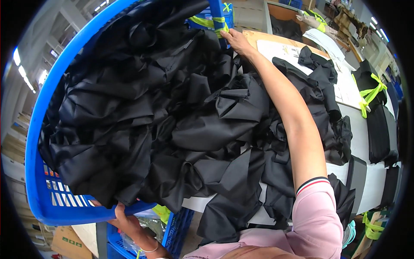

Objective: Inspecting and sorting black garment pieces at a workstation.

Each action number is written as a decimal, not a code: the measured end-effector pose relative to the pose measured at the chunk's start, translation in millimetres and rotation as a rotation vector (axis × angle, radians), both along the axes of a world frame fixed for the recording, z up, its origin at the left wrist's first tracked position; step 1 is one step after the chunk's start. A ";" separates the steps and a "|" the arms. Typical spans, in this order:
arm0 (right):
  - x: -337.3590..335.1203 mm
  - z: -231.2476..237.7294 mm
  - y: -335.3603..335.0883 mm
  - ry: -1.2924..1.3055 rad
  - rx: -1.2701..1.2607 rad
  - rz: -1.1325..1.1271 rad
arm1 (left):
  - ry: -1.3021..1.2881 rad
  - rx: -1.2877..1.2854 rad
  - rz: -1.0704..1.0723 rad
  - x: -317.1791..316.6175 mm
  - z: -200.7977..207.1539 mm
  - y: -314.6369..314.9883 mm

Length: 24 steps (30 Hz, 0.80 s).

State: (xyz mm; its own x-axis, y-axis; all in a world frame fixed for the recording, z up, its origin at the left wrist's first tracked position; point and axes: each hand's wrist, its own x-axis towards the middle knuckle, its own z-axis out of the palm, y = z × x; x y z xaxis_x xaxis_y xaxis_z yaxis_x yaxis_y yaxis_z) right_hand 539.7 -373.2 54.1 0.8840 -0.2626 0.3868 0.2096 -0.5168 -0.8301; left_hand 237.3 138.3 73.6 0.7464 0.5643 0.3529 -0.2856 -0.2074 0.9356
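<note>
A large blue plastic basket [32,142] with slotted walls fills the left side, tilted so that its opening faces the table. Crumpled black fabric pieces [129,99] pack it and spill out to the right. My left hand [123,218] is closed on the near rim, with part of the fingers hidden behind basket and cloth. At the far side, my right hand [237,42] grips the other rim beside a yellow-green strip [220,26] tied there. My right arm reaches across the fabric.
Loose black pieces lie on a white table [374,177] and on printed sheets [276,50] at its far side. Stacked black pieces [379,134] tied with yellow-green strip stand at the right. Below are a blue crate [171,226] and a cardboard box [67,242].
</note>
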 end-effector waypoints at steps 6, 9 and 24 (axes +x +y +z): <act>-10.7 -1.1 -28.6 -0.028 -0.153 -0.152 | -0.070 0.125 -0.030 31.0 -11.8 -3.1; -12.6 -5.9 -45.4 -0.031 -0.142 -0.204 | -0.047 0.243 -0.056 44.9 -17.8 -0.2; -135.9 67.0 -97.4 -0.118 -0.737 -0.363 | -0.266 0.061 -0.313 71.2 -6.8 -38.8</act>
State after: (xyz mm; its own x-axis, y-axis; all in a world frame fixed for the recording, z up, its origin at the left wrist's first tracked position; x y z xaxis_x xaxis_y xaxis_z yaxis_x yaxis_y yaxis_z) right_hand 403.8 -470.6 121.1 0.7357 -0.1667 0.6565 -0.0104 -0.9719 -0.2351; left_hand 308.5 99.5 66.8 0.7568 0.2967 0.5825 -0.5741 -0.1246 0.8093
